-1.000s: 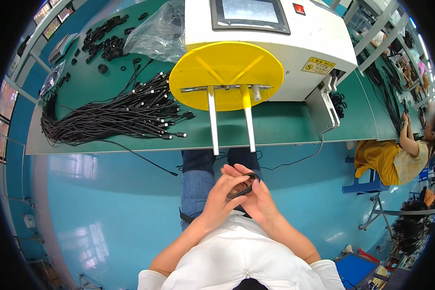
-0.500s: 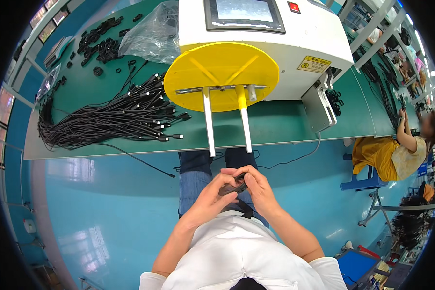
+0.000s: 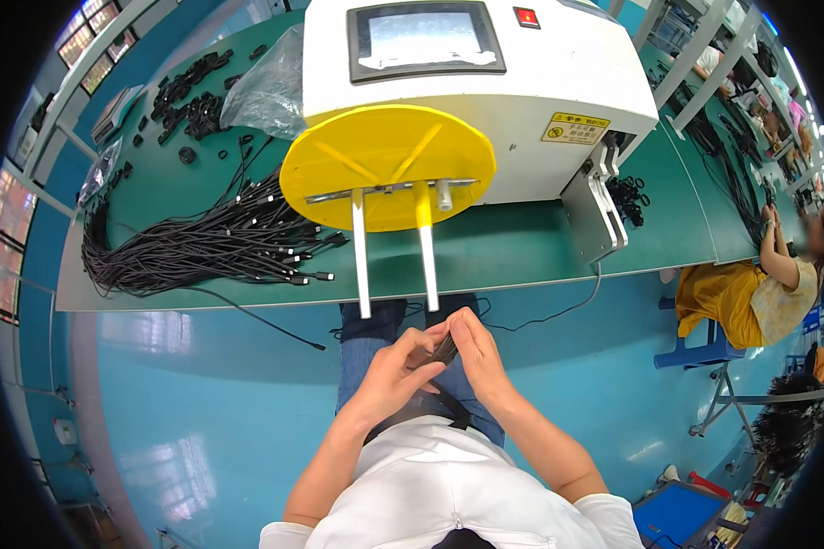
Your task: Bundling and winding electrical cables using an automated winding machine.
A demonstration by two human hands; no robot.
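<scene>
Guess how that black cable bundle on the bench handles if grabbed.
Likely floppy: the cable bundle sprawls in loose curves. Probably tangles, since strands cross and one trails off the bench edge. Plug ends look small, so likely light.

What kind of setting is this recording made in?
Most likely a factory floor for cable assembly. A green workbench carries a white machine with a yellow disc and a heap of black cables; another seated worker sits further along.

both hands [image 3: 439,361] pinch a small dark cable bundle [image 3: 445,349] over the lap — below the yellow disc [image 3: 386,165].
</scene>
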